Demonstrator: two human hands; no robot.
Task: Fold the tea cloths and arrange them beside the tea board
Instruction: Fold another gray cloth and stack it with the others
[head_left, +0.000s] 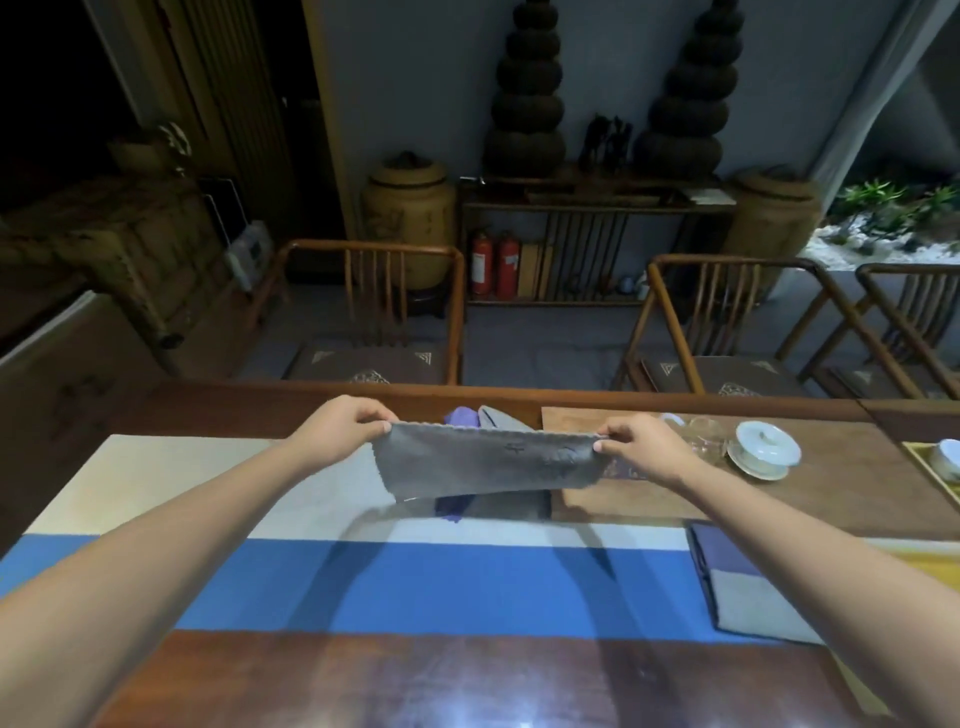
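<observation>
A grey tea cloth (488, 462) hangs stretched in the air above the table. My left hand (343, 428) pinches its top left corner and my right hand (641, 449) pinches its top right corner. Behind and below it lies a loose pile of cloths, purple (460, 415) and grey (501, 418). A folded purple and grey cloth (748, 587) lies flat at the right on the blue runner. The wooden tea board (841, 488) sits at the right, partly behind my right hand.
A white lidded cup on a saucer (763, 449) and glass cups (701, 434) stand on the tea board. A cream, white and blue runner (441, 587) covers the table. Wooden chairs (374, 312) stand beyond the far edge.
</observation>
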